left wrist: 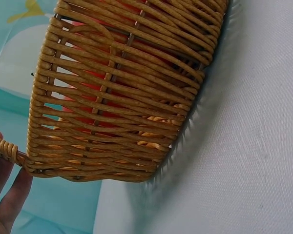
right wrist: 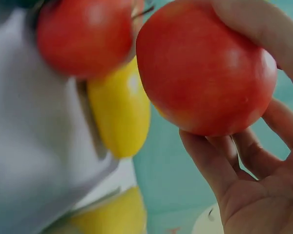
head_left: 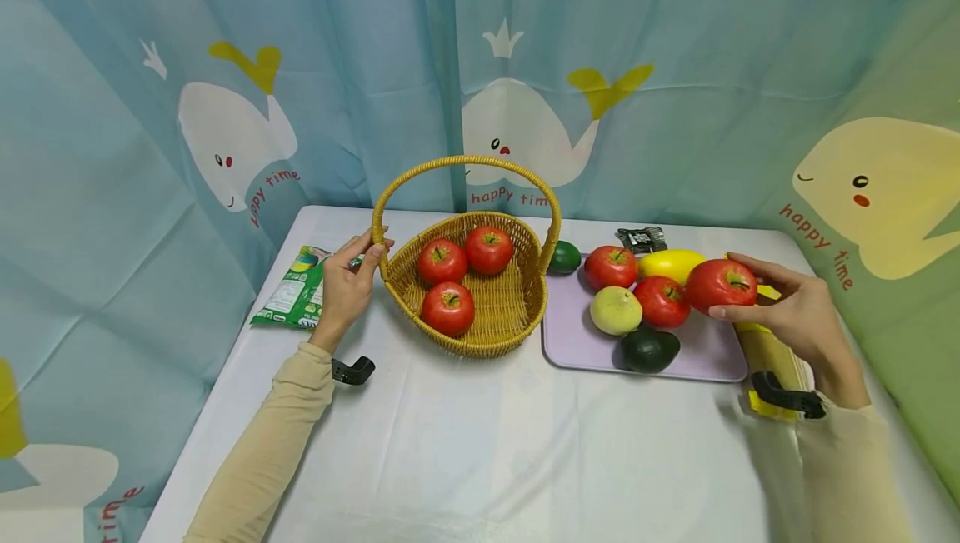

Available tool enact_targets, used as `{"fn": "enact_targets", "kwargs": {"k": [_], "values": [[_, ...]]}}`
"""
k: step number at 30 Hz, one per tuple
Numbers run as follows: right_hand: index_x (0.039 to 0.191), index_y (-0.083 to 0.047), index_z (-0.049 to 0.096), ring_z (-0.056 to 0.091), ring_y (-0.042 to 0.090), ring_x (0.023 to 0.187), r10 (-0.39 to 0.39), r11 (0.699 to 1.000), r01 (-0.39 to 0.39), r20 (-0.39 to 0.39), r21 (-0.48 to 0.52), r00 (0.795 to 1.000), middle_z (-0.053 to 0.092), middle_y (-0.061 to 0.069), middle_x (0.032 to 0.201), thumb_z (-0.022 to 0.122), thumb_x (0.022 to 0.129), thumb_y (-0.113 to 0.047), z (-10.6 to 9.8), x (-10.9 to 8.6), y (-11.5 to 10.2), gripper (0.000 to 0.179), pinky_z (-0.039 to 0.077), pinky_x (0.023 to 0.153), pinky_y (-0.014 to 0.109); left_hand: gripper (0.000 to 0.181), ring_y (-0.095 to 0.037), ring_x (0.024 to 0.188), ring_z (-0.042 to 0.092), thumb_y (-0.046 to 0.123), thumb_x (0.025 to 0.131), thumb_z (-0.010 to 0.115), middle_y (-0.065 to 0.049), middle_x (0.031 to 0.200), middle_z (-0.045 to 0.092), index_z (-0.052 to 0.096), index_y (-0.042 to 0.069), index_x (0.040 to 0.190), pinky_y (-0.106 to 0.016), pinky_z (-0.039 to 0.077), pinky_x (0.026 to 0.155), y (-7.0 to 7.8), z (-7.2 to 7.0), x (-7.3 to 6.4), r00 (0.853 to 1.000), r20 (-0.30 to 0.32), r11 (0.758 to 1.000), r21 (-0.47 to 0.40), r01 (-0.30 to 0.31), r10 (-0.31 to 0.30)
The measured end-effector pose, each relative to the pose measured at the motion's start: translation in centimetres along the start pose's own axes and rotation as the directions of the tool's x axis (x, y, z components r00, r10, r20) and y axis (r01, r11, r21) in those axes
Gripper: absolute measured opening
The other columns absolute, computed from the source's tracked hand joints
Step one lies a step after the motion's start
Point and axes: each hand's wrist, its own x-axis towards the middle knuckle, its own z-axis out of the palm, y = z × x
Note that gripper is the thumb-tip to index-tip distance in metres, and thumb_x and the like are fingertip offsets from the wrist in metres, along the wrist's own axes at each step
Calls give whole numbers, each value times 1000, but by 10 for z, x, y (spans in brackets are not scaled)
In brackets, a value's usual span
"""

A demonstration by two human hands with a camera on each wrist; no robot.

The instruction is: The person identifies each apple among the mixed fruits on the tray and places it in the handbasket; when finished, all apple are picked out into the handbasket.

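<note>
My left hand (head_left: 347, 286) pinches the base of the handle of a yellow wicker basket (head_left: 504, 310); its fingers also touch the handle in the left wrist view. Inside the basket lie three red apples (head_left: 448, 308). Over the right end of a lilac tray (head_left: 573, 350), my right hand (head_left: 808, 318) holds another red apple (right wrist: 205, 73) between thumb and fingers, raised off the tray. On the tray are two more red apples (head_left: 611, 267), a yellow lemon-like fruit (right wrist: 119, 109), a pale green round fruit (head_left: 616, 311) and a dark avocado (head_left: 649, 350).
A green snack bag (head_left: 294, 293) lies left of the basket. A small green fruit (head_left: 565, 258) sits at the tray's back left, with a black packet (head_left: 642, 239) behind the tray. Under my right wrist lies a yellow package (head_left: 776, 364). Curtains stand around the white table (head_left: 480, 460).
</note>
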Motion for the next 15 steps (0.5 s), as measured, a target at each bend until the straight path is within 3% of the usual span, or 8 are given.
{"fn": "enact_targets", "kwargs": {"k": [4, 6, 9, 12, 15], "values": [[149, -3, 60, 69, -8, 98, -97, 993, 95, 31, 65, 995, 68, -29, 127, 92, 78, 6, 7, 2, -18, 78, 56, 79, 9, 32, -38, 108, 71, -5, 105, 59, -36, 111, 72, 65, -15, 135, -16, 59, 87, -12, 0, 1, 1000, -7, 1000, 7, 8, -8], [147, 1, 61, 70, -5, 100, -158, 984, 153, 53, 88, 986, 69, -25, 130, 91, 75, 11, 11, 1, -28, 79, 57, 82, 10, 32, -43, 109, 70, -5, 105, 59, -35, 112, 72, 65, -13, 136, -16, 59, 88, -21, -1, 1, 1000, -8, 1000, 9, 11, -11], [145, 4, 62, 70, -1, 105, -228, 969, 217, 88, 120, 970, 71, -20, 133, 90, 72, 16, 17, 0, -41, 78, 57, 86, 11, 34, -36, 110, 72, -5, 105, 60, -34, 113, 72, 66, -9, 138, -15, 58, 88, -29, -2, 2, 1000, -6, 1000, 9, 13, -13], [143, 5, 63, 72, 2, 105, -249, 960, 227, 124, 165, 961, 72, -16, 133, 90, 70, 18, 23, -1, -53, 79, 58, 87, 13, 34, -22, 108, 72, -4, 105, 61, -31, 114, 74, 67, -6, 138, -14, 58, 87, -32, -3, 2, 1000, -5, 1000, 2, 13, -13], [142, 6, 64, 73, 5, 103, -254, 953, 220, 151, 208, 955, 73, -12, 133, 91, 67, 19, 31, -1, -64, 80, 59, 87, 15, 33, -20, 108, 72, -2, 105, 63, -28, 114, 75, 68, -4, 137, -15, 58, 87, -32, -4, 1, 1000, -4, 1000, -4, 2, -2]]}}
